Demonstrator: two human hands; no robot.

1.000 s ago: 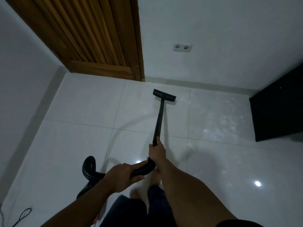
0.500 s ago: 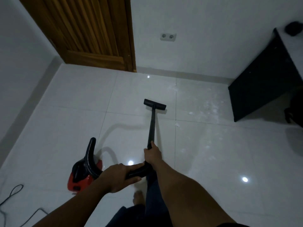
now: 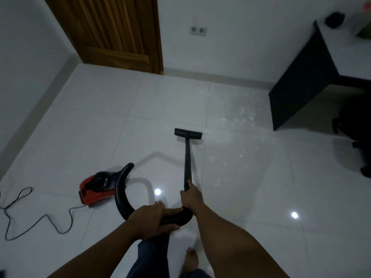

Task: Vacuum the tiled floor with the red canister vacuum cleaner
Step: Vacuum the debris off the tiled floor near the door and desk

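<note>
The red canister vacuum lies on the white tiled floor at my left. Its black ribbed hose curves from the canister round to my hands. My left hand is closed around the hose near its bend. My right hand grips the lower end of the black wand. The wand runs forward to the flat black floor nozzle, which rests on the tiles beside a grout line. White dust is scattered to the right of the nozzle.
A black power cord trails over the floor at the left. A wooden door stands in the far corner, a wall socket beside it. A black desk and a dark chair base stand at the right. My bare foot is below.
The nozzle has been drawn back toward me across the tiles, away from the far wall. The view has widened, and the canister and its cord now show fully.
</note>
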